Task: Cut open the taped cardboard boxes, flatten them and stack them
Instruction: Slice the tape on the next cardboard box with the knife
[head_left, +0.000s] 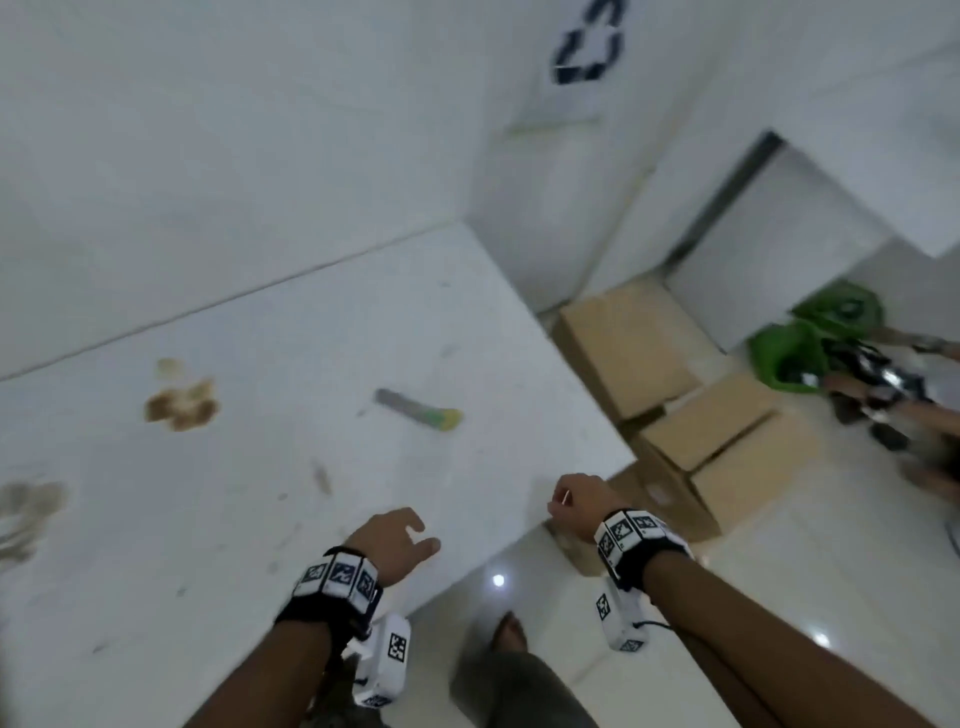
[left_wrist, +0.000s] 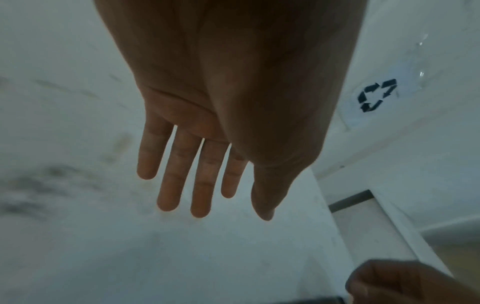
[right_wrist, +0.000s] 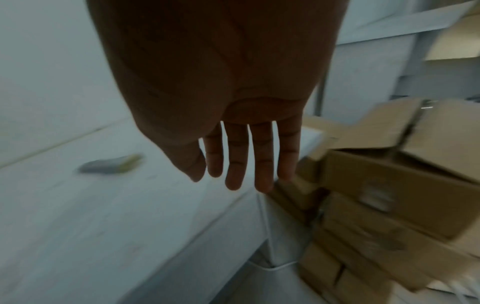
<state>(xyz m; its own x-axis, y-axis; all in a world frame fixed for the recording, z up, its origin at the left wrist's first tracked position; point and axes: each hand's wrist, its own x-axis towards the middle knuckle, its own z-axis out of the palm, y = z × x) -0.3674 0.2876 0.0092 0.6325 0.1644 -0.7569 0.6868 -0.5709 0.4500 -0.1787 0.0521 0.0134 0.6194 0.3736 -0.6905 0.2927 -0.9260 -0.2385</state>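
Note:
A grey utility knife with a yellow-green end (head_left: 418, 410) (right_wrist: 111, 164) lies alone on the white table (head_left: 260, 519). Brown cardboard boxes sit on the floor to the right of the table: a closed one (head_left: 628, 343) by the wall and a nearer one (head_left: 727, 447) (right_wrist: 402, 185) with a seam along its top. My left hand (head_left: 400, 538) (left_wrist: 207, 164) hovers over the table's near right part, fingers straight and empty. My right hand (head_left: 574, 501) (right_wrist: 241, 164) hangs over the table's right corner beside the boxes, fingers relaxed, holding nothing.
Brown stains (head_left: 182, 402) mark the tabletop at left. A white panel with a black recycling symbol (head_left: 587, 44) stands behind the table. A green bag (head_left: 810, 343) and another person's hands (head_left: 883, 395) are on the floor at far right. My foot (head_left: 511, 631) is on the glossy tiles.

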